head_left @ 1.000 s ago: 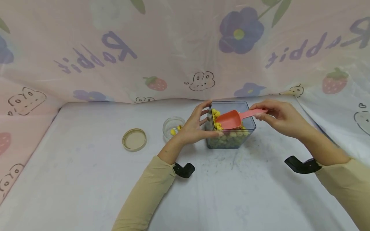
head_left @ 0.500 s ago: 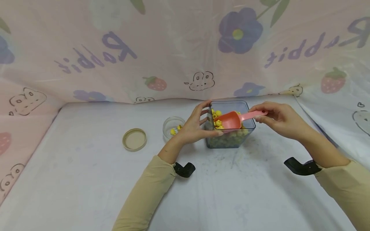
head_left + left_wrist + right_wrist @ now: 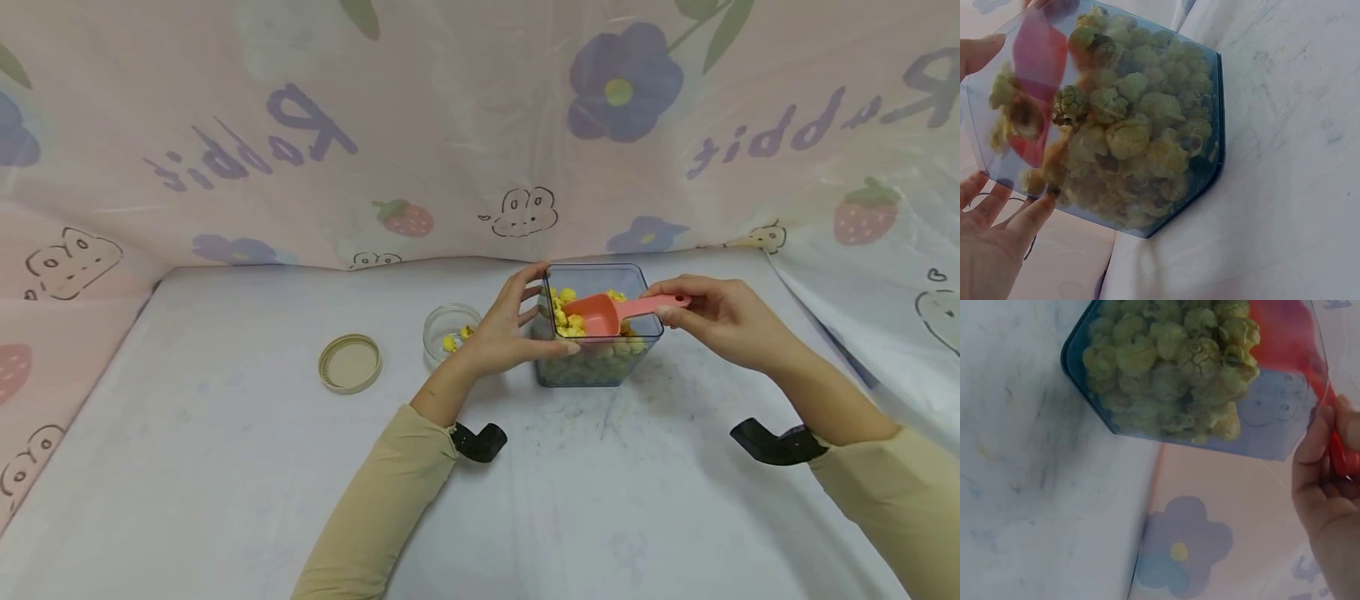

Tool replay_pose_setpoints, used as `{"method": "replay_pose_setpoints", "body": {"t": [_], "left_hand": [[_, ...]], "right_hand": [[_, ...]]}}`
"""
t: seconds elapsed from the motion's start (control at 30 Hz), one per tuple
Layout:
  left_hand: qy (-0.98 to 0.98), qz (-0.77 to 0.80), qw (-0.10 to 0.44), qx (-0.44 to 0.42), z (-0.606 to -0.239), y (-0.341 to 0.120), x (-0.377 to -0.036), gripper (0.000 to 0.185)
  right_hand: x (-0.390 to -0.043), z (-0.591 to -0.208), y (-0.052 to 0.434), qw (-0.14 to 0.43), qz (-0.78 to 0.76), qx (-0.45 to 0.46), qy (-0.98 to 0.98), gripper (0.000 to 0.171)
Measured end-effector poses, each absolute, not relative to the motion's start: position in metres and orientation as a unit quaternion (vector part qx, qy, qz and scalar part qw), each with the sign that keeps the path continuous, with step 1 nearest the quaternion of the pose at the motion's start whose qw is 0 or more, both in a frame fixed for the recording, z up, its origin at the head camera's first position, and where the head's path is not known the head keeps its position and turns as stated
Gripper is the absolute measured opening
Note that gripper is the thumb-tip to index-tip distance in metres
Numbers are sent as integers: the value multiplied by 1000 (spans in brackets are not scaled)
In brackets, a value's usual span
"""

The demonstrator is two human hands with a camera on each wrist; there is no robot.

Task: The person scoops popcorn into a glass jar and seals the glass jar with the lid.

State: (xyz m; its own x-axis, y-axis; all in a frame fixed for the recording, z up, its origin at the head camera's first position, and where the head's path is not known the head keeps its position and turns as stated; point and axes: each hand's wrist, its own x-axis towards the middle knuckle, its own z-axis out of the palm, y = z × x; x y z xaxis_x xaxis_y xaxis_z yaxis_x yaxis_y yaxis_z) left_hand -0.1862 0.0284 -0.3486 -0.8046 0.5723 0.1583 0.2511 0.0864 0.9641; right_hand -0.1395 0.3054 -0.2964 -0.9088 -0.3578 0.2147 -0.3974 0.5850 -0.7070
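Observation:
A clear bluish square container (image 3: 592, 371) holds yellow popcorn (image 3: 1141, 137). My left hand (image 3: 495, 333) grips its left side, thumb along the near wall and fingers spread on the left and far side. My right hand (image 3: 723, 321) pinches the handle of a pink scoop (image 3: 602, 315) over the container's right rim. The scoop's bowl sits inside, among the popcorn. In the right wrist view the scoop (image 3: 1282, 334) shows red through the wall, above the heap, and the fingers curl round its handle.
Left of the container stands a round clear jar (image 3: 435, 329) with a few popcorn pieces, partly hidden by the left hand. A round beige lid (image 3: 349, 363) lies farther left on the white tabletop (image 3: 225, 467). A printed curtain (image 3: 450, 125) rises behind.
The right hand has come slightly lower and nearer, and the scoop's handle has dropped and levelled a little. Popcorn around the scoop's bowl has shifted. The left hand and container stay put.

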Motion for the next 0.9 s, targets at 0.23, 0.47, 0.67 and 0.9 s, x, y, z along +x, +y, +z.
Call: {"method": "replay_pose_setpoints", "body": {"t": [0.23, 0.47, 0.67, 0.9], "left_hand": [[725, 615, 131, 282, -350, 28, -187, 101], [723, 617, 128, 282, -352, 28, -186, 100], [720, 622, 128, 281, -352, 29, -186, 101], [719, 621, 129, 285, -351, 28, -187, 101]], "right_hand": [[-138, -300, 303, 34, 424, 200, -883, 24], [-133, -303, 306, 34, 453, 146, -879, 26], [-132, -307, 308, 35, 495, 115, -861, 25], [-136, -317, 311, 34, 552, 116, -825, 24]]}}
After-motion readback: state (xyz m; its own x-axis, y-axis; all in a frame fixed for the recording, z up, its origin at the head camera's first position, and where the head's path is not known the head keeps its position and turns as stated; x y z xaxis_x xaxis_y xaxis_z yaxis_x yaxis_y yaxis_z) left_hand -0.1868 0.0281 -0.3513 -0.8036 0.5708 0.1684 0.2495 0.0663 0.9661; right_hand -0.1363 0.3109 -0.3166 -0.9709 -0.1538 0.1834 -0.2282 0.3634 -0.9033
